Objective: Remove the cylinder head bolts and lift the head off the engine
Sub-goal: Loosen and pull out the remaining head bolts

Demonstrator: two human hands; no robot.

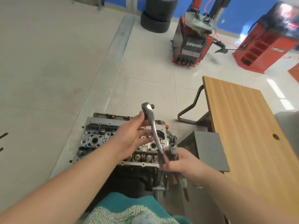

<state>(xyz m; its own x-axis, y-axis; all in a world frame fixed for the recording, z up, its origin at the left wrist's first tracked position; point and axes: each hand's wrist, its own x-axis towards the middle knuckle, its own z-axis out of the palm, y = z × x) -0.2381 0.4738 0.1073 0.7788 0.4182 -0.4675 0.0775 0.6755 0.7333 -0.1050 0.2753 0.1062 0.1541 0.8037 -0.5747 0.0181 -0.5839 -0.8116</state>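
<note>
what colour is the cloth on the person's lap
Teal, with a pale worn patch, on the cloth; seen in the head view.

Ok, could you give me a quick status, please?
Right hand grips ratchet handle; left hand open at its head. Cylinder head still on engine. Nothing blocking.

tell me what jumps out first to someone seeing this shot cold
The chrome ratchet held up at centre frame: the right hand grips its handle together with a socket extension, while the left hand reaches its fingertips to the ratchet's head. Right beneath the hands sits the bare cylinder head on the engine. Farther back, a red tyre changer stands on the floor, and a wooden table fills the right side.
</note>
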